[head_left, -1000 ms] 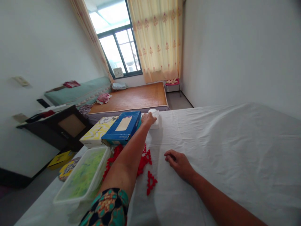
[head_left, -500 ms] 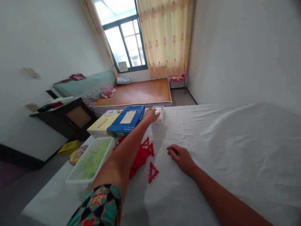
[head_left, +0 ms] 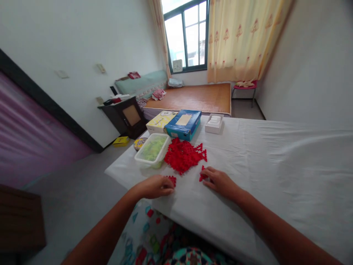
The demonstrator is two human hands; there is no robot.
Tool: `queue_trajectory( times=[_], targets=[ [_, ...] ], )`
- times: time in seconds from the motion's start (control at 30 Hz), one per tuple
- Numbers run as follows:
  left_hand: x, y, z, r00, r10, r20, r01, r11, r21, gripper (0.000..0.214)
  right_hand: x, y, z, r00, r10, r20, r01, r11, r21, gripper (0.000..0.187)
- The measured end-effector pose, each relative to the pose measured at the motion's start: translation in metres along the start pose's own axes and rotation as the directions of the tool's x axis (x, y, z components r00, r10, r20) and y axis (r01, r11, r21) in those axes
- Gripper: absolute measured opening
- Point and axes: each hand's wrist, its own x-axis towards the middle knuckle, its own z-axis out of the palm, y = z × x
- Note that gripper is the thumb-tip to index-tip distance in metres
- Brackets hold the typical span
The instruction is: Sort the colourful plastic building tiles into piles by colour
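Note:
My left hand (head_left: 156,186) is low over the near edge of the table, fingers curled onto a small red openwork piece (head_left: 172,179) that shows past the knuckles. My right hand (head_left: 219,181) has its fingertips and thumb around a red triangular piece (head_left: 202,174), partly covered by the fingers. Between and beyond both hands lies a heap of red openwork pieces (head_left: 182,156), joined or overlapping; I cannot tell which. Left of the heap stands a translucent plastic tub (head_left: 140,156) with light green contents.
A blue box (head_left: 176,127) and a yellow-white box (head_left: 154,127) stand behind the heap. Right of them is an open white box (head_left: 213,129) holding white items. A white cloth covers the table (head_left: 248,158). Beyond it is a bed (head_left: 204,97).
My left hand has drawn back from the white box to the near table edge, onto a red piece. My right hand has reached the red triangular piece. The view has shifted left.

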Motion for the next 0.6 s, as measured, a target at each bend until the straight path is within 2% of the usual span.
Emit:
queue_trajectory(
  times=[0.03,0.1,0.2,0.23,0.3,0.33,0.37,0.4,0.47,0.6],
  targets=[
    [0.001,0.0,0.006,0.998,0.058,-0.003,-0.058,0.998,-0.008,0.025,0.006,-0.003,0.004,1.0,-0.015,-0.017,0.015,1.0,-0.016,0.024],
    [0.007,0.002,0.01,0.985,0.151,-0.086,-0.152,0.988,0.001,0.029,0.019,-0.008,0.01,0.996,-0.066,-0.065,0.065,0.998,-0.022,0.027],
    [0.011,-0.007,0.002,0.932,0.14,-0.335,-0.13,0.99,0.051,0.027,0.032,-0.016,0.013,0.98,-0.136,-0.144,0.136,0.991,-0.009,0.035],
    [0.01,-0.014,-0.003,0.893,0.106,-0.436,-0.082,0.994,0.075,0.026,0.033,-0.018,0.013,0.977,-0.139,-0.164,0.14,0.99,-0.004,0.035],
    [0.004,-0.032,-0.011,0.778,0.038,-0.627,0.062,0.989,0.136,0.027,0.033,-0.021,0.015,0.975,-0.116,-0.188,0.121,0.993,0.015,0.034],
    [0.0,-0.043,-0.014,0.722,0.016,-0.692,0.143,0.975,0.172,0.029,0.031,-0.021,0.016,0.977,-0.102,-0.189,0.11,0.994,0.028,0.033],
    [-0.003,-0.053,-0.015,0.694,0.001,-0.72,0.214,0.954,0.208,0.034,0.029,-0.021,0.019,0.978,-0.089,-0.191,0.098,0.994,0.04,0.032],
    [-0.006,-0.061,-0.015,0.695,-0.009,-0.719,0.267,0.932,0.246,0.039,0.027,-0.02,0.022,0.978,-0.078,-0.193,0.089,0.995,0.046,0.031],
    [-0.009,-0.072,-0.013,0.731,-0.021,-0.682,0.334,0.883,0.33,0.045,0.023,-0.017,0.028,0.976,-0.067,-0.209,0.077,0.996,0.042,0.029],
    [-0.015,-0.074,-0.014,0.793,0.014,-0.609,0.354,0.803,0.48,0.039,0.016,-0.007,0.036,0.964,-0.067,-0.257,0.08,0.996,0.04,0.026]
  ],
)
